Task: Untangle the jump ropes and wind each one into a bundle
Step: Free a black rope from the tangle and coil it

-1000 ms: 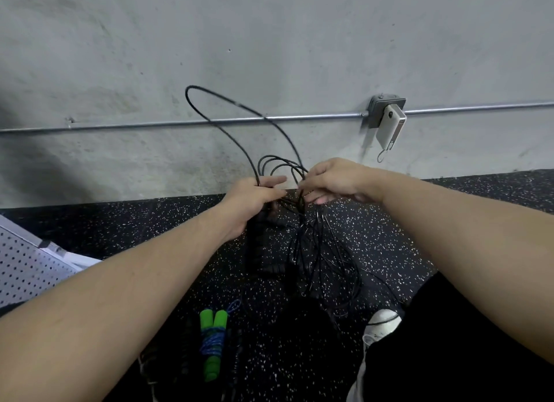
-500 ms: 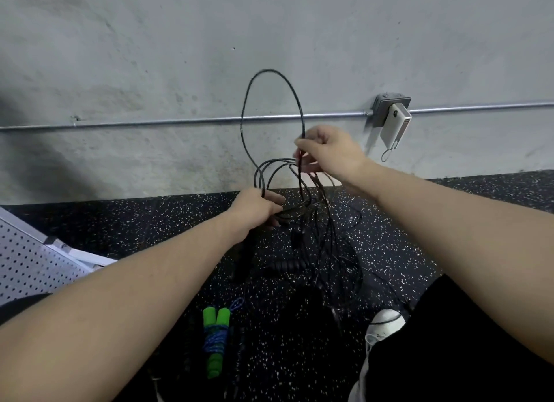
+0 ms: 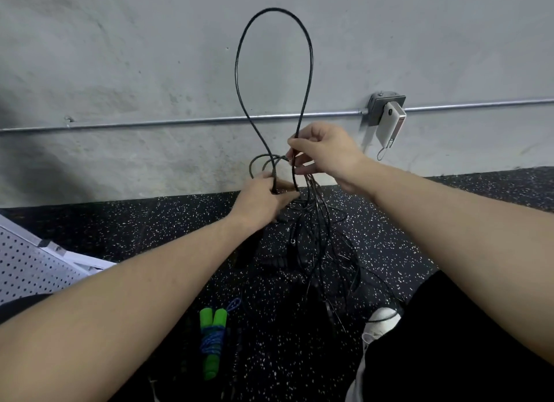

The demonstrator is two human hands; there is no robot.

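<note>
Grey wall behind; black rope point(image 3: 308, 45) loop upright, pinched by right hand point(image 3: 326, 153), left hand point(image 3: 263, 201) gripping base

Glossy black cord point(image 3: 308, 51), rough grey concrete wall point(image 3: 120, 57), speckled rubber floor point(image 3: 150, 222), metal conduit point(image 3: 180, 121)

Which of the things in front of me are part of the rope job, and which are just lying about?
Part of the job:
- black rope tangle, with its tall loop
- left hand gripping the tangle
- right hand pinching the loop's strand
- green-handled rope, already wound, on the floor

Just lying about:
- perforated white panel
- white device at the wall box
- wall pipe
</note>
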